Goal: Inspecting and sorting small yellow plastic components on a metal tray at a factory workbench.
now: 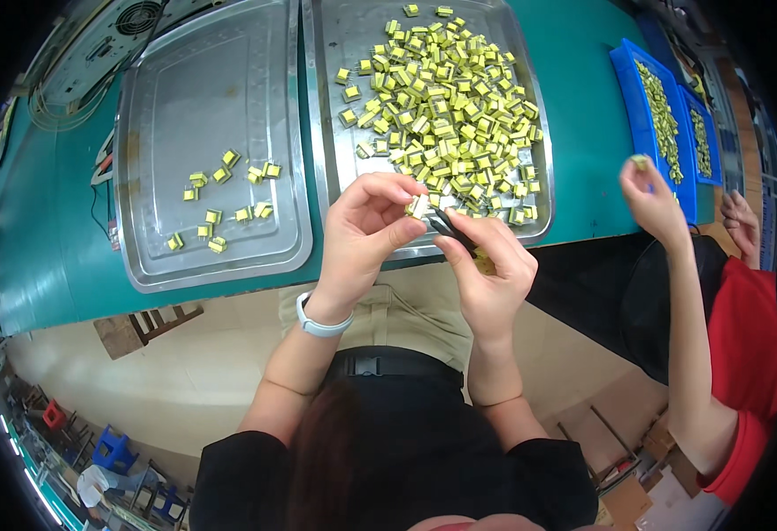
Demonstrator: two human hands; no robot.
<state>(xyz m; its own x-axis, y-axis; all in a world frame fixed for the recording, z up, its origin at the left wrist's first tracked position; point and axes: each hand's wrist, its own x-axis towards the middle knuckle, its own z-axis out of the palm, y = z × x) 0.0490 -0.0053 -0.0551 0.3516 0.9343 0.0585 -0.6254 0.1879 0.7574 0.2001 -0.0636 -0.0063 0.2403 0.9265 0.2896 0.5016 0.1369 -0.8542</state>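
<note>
Between the thumb and fingers of my left hand [373,221] is a small yellow transformer [419,206], its pale side showing. My right hand [495,270] grips dark tweezers [446,227], whose tips reach to the transformer. Something yellow [483,261] shows under the fingers of my right hand; I cannot make out what it is. Both hands are over the front edge of a metal tray [532,80] heaped with many yellow transformers [446,97]. To the left, a second metal tray [203,97] holds several transformers [214,216], spread apart.
Blue bins [623,66] with yellow parts stand at the right of the green table [574,133]. Beside them, a co-worker's hand [658,203] holds up a small yellow part. A grey device with a fan [110,44] and coiled cable sits at the back left.
</note>
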